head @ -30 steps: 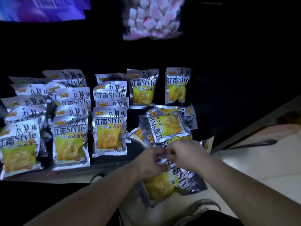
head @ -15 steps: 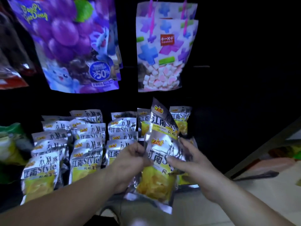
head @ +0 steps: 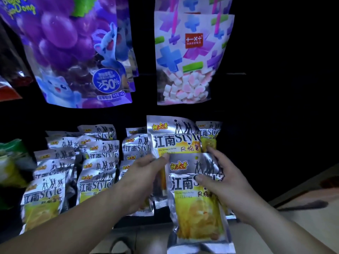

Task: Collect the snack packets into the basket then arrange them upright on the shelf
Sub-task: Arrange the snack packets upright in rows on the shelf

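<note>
**Hanging stock.** One purple grape bag (head: 73, 52) hangs at upper left, with the edges of at least two more like it showing behind its right side. To its right hangs one marshmallow bag (head: 190, 57), with a second of the same print directly behind it.

**Held items.** There are two silver packets.
- The front packet (head: 198, 204) is upright with its long axis near vertical. Its logo end is up, its print faces the camera, and its lower end is tipped slightly right.
- The rear packet (head: 174, 136) is also upright with its logo end up. The front packet covers its lower half.
- Both sit at the right end of the shelf (head: 159, 217), beside the third column. Whether either one rests on the shelf cannot be determined.

**Shelved items.** The shelf packets (head: 97, 186) stand upright in three overlapping columns of roughly four to five each, with one more at the far right rear. An exact count is not possible. One blurred green packet (head: 11, 162) lies at the left edge.

**Hands.** Both forearms reach forward from the bottom of the view.
- The left hand (head: 145, 173) pinches the rear packet. The thumb lies on its face and the fingers are curled behind it.
- The right hand (head: 222, 178) grips the front packet from the right. The thumb is pressed across the print, and one extended fingertip touches the rear packet's right edge.
</note>
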Action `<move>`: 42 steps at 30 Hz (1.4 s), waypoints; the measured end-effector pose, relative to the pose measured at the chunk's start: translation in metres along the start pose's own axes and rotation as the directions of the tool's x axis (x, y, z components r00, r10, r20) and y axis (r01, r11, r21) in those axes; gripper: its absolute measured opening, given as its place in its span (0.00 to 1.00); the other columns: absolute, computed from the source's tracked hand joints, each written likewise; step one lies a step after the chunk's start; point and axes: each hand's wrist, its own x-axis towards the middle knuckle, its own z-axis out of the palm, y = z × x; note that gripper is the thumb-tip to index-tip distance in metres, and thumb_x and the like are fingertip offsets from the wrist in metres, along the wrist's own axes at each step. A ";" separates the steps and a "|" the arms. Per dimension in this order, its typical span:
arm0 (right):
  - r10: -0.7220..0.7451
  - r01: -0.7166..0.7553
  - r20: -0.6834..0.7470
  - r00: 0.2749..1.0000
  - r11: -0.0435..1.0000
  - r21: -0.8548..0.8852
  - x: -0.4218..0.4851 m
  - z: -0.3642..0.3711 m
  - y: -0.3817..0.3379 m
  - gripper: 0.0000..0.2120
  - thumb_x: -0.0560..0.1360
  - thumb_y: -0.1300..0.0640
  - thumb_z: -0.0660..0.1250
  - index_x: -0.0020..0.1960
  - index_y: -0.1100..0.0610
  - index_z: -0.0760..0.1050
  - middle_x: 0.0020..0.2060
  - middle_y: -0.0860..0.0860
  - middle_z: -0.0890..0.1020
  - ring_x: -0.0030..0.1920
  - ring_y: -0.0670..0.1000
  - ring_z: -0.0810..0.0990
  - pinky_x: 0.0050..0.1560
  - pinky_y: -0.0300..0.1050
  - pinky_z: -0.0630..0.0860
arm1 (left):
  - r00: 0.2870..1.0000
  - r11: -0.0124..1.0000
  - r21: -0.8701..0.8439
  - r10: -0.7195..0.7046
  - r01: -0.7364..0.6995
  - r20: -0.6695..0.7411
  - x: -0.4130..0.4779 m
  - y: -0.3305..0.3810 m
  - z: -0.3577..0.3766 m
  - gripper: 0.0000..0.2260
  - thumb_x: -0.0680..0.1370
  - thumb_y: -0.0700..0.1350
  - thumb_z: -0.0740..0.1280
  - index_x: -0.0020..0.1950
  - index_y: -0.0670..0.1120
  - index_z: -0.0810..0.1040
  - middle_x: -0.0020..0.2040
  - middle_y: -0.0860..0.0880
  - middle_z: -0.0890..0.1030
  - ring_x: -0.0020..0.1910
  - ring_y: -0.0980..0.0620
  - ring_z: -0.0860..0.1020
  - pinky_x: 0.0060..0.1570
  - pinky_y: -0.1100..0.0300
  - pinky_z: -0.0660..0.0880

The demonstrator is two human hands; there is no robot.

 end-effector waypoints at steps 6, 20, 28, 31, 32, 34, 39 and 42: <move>-0.130 0.105 -0.213 0.968 0.987 -0.122 0.001 -0.007 0.000 0.41 0.69 0.57 0.81 0.70 0.28 0.64 0.61 0.31 0.75 0.59 0.35 0.78 0.56 0.36 0.78 | 0.997 0.994 0.103 0.048 -0.041 -0.065 -0.001 0.001 0.003 0.14 0.81 0.52 0.66 0.49 0.40 0.75 0.46 0.38 0.85 0.43 0.45 0.86 0.36 0.57 0.82; -0.137 -0.068 -0.466 0.874 0.916 -0.396 0.022 -0.029 0.019 0.04 0.77 0.59 0.72 0.52 0.54 0.81 0.55 0.51 0.75 0.47 0.44 0.76 0.42 0.26 0.67 | 0.986 0.956 0.291 0.010 0.040 -0.169 -0.001 -0.006 -0.009 0.10 0.79 0.53 0.70 0.54 0.48 0.81 0.52 0.46 0.84 0.55 0.44 0.81 0.61 0.44 0.76; -0.065 -0.152 -0.459 0.886 0.894 -0.421 0.025 -0.028 0.020 0.19 0.78 0.64 0.66 0.68 0.57 0.75 0.61 0.51 0.67 0.42 0.41 0.74 0.39 0.36 0.71 | 0.987 0.910 0.410 0.007 0.060 -0.160 0.005 -0.016 -0.011 0.12 0.83 0.45 0.64 0.45 0.37 0.76 0.39 0.44 0.75 0.38 0.48 0.73 0.42 0.53 0.74; -0.014 -0.164 -0.402 0.915 0.899 -0.406 0.024 -0.027 0.022 0.19 0.78 0.64 0.65 0.68 0.55 0.74 0.59 0.49 0.66 0.42 0.44 0.76 0.34 0.35 0.72 | 0.967 0.870 0.489 0.174 -0.061 -0.189 0.003 -0.015 -0.009 0.07 0.81 0.37 0.66 0.48 0.48 0.73 0.42 0.43 0.78 0.34 0.49 0.75 0.32 0.59 0.72; -0.013 -0.150 -0.378 0.926 0.905 -0.399 0.024 -0.025 0.023 0.19 0.78 0.65 0.65 0.68 0.54 0.74 0.59 0.48 0.66 0.42 0.44 0.76 0.32 0.33 0.71 | 0.957 0.859 0.501 0.224 -0.104 -0.186 0.002 -0.014 -0.007 0.10 0.79 0.35 0.67 0.50 0.50 0.71 0.45 0.43 0.79 0.32 0.52 0.74 0.30 0.61 0.72; -0.032 -0.122 -0.355 0.934 0.907 -0.403 0.025 -0.023 0.025 0.20 0.78 0.65 0.66 0.69 0.53 0.73 0.58 0.48 0.66 0.42 0.47 0.77 0.31 0.32 0.70 | 0.934 0.825 0.532 0.318 -0.188 -0.163 0.003 -0.011 -0.003 0.15 0.77 0.32 0.68 0.49 0.51 0.68 0.47 0.40 0.79 0.29 0.54 0.71 0.27 0.60 0.69; -0.006 -0.153 -0.360 0.933 0.898 -0.411 0.026 -0.027 0.033 0.19 0.77 0.65 0.66 0.65 0.51 0.74 0.57 0.49 0.67 0.46 0.49 0.76 0.38 0.37 0.71 | 0.894 0.728 0.620 0.439 -0.293 -0.093 0.007 -0.015 -0.007 0.14 0.79 0.35 0.66 0.44 0.53 0.67 0.39 0.43 0.78 0.29 0.40 0.74 0.27 0.49 0.72; -0.021 -0.133 -0.354 0.935 0.905 -0.405 0.022 -0.025 0.032 0.16 0.77 0.65 0.67 0.60 0.50 0.76 0.57 0.50 0.71 0.52 0.50 0.77 0.41 0.36 0.71 | 0.903 0.705 0.635 0.429 -0.316 -0.027 0.007 -0.017 -0.007 0.18 0.80 0.31 0.63 0.42 0.54 0.76 0.39 0.49 0.80 0.31 0.51 0.79 0.30 0.51 0.79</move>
